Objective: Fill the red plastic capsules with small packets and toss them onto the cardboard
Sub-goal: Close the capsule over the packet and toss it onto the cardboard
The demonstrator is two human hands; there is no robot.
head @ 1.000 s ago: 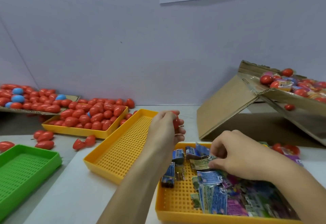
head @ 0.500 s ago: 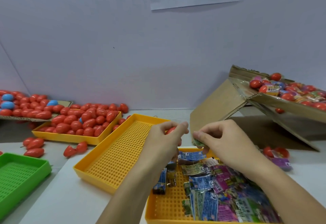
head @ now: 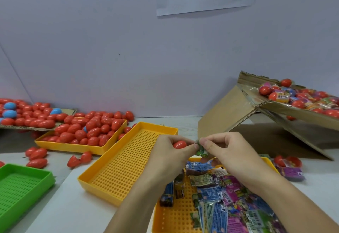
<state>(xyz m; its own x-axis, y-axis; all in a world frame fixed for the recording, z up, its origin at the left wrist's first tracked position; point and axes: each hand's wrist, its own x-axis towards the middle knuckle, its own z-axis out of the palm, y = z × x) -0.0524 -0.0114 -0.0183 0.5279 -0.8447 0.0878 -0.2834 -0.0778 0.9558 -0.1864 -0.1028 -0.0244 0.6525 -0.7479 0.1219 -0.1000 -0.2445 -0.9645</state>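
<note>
Holding a red plastic capsule (head: 180,144) in curled fingers, the left hand (head: 171,156) sits just left of the right hand (head: 226,154), which pinches a small green packet (head: 201,150) between thumb and fingertips. Both hands are raised above the near end of the packet tray (head: 166,218) — an orange perforated tray heaped with blue, purple and green packets (head: 227,196).

What the coming move turns on is how packet and capsule meet. The packet lies directly to the right of the capsule, touching or almost touching the left fingertips, and the capsule's long axis runs roughly left to right, toward the packet. Whether the capsule's mouth is open on that side cannot be told, since the left fingers hide it. My guess is that the packet is about to be pushed leftward into the capsule, the right hand doing the feeding and the left only steadying.

Afterwards the filled capsule must go onto the cardboard (head: 286,108), the sloped sheet up and to the right, already carrying filled capsules. It lies on the right hand's side, well apart from both hands — so the capsule's holder, the left hand, is the farther one for that toss. 1 empty orange tray (head: 128,163) sits at the left, with a tray of red capsules (head: 91,131) beyond it.
</note>
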